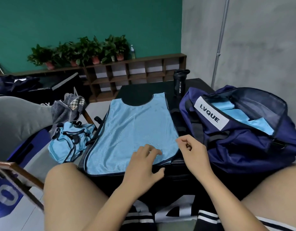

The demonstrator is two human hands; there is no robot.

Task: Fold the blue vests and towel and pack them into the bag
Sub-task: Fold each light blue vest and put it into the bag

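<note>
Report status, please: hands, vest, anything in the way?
Left hand flat on spread blue vest. Right hand curled at its right edge, grip unclear. Folded blue cloth already in navy bag. Nothing blocking the vest.

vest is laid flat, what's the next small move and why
Probably fold the vest lengthwise, right edge over to the left: it lies spread flat and unfolded, the left hand rests flat on its lower part, the right hand is curled at its right edge, and the open bag sits beside it.
</note>
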